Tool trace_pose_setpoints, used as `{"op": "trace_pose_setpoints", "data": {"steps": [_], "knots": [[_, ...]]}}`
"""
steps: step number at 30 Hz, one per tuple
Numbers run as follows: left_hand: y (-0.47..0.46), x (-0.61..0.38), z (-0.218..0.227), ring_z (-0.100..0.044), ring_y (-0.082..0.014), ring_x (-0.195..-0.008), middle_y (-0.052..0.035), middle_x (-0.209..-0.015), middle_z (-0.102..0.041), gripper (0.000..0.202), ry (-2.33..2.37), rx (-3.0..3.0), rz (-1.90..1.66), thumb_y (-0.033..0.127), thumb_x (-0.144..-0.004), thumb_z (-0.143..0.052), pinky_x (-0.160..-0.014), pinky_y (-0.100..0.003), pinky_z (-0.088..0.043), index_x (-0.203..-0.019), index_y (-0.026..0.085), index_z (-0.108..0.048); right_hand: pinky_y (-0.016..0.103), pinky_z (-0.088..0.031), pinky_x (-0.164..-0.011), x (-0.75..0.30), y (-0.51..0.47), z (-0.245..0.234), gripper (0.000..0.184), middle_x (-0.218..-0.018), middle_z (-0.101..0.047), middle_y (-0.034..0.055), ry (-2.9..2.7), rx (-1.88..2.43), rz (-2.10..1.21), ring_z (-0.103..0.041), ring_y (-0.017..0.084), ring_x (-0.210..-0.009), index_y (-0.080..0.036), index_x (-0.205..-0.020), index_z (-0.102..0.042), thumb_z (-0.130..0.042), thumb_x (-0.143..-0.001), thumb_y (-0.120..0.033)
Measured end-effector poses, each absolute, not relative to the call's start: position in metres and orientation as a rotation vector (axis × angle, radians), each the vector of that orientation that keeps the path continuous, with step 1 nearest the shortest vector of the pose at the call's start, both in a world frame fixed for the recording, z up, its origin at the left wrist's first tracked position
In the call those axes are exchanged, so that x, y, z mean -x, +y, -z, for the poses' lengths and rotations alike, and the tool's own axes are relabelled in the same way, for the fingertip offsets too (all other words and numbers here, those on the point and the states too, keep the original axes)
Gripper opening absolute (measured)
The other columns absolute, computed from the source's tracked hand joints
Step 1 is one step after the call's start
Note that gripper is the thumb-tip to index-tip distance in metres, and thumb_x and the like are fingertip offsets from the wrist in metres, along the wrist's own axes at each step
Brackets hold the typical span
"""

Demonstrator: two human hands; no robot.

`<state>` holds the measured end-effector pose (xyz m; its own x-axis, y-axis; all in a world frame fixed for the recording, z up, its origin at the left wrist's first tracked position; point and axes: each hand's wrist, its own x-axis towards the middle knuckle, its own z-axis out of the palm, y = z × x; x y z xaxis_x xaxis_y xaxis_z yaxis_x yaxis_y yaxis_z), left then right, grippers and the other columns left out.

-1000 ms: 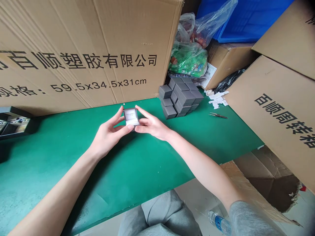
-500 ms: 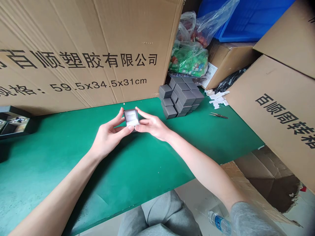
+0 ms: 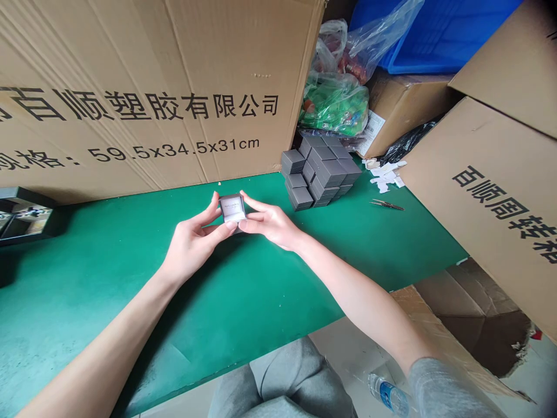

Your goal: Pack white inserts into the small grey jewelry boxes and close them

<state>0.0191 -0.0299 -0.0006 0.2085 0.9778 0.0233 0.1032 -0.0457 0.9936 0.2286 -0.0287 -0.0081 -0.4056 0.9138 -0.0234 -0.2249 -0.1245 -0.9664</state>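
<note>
Between both hands is a small dark jewelry box, its lid raised, with a pale lining that carries small print inside the lid. My left hand grips the box's left side, thumb at the lower front and index finger at the top corner. On the opposite side, my right hand holds it the same way. The box is above the green tabletop; whether its base touches the table I cannot tell. A stack of similar dark grey boxes stands to the right of my right hand.
Tweezers and white paper scraps lie right of the stack. A large printed carton walls off the back; another carton stands at right. Bagged items sit behind the stack. An open dark case rests at far left.
The jewelry box's lid is tilted very slightly differently, with its inner print a bit clearer. Both hands keep nearly the same place and grip.
</note>
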Motion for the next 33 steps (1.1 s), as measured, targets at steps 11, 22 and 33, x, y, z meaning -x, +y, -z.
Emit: {"op": "trace_pose_setpoints", "data": {"steps": [11,22,33], "knots": [[-0.0285,-0.0202,0.004,-0.074,-0.0288,-0.112,-0.0017,-0.136,-0.071,0.092,1.11,-1.359,-1.051,0.051,-0.07,-0.089,-0.105,-0.048,-0.057,-0.151,0.03,-0.051,0.045,-0.046,-0.112,-0.227,-0.028,0.01,0.099,-0.101,-0.081,-0.0018,-1.247,0.864,-1.653,-0.07,0.02,-0.105,-0.026,-0.161,-0.031,-0.084,-0.08,-0.044],[-0.0302,-0.0222,0.0012,-0.074,-0.0281,-0.111,-0.0027,-0.135,-0.072,0.093,1.135,-1.355,-1.059,0.052,-0.071,-0.088,-0.106,-0.046,-0.056,-0.152,0.025,-0.051,0.044,-0.049,-0.111,-0.2257,-0.0273,0.0141,0.098,-0.099,-0.081,-0.0021,-1.216,0.811,-1.654,-0.071,0.018,-0.102,-0.023,-0.161,-0.029,-0.084,-0.081,-0.043],[-0.0294,-0.0228,0.0027,-0.078,-0.0265,-0.099,-0.0032,-0.129,-0.075,0.088,1.111,-1.338,-1.098,0.051,-0.071,-0.088,-0.104,-0.051,-0.057,-0.149,0.025,-0.056,0.042,-0.053,-0.107,-0.2237,-0.0269,0.016,0.09,-0.103,-0.081,-0.0024,-1.164,0.853,-1.635,-0.073,0.019,-0.103,-0.026,-0.157,-0.041,-0.084,-0.079,-0.041]]}}
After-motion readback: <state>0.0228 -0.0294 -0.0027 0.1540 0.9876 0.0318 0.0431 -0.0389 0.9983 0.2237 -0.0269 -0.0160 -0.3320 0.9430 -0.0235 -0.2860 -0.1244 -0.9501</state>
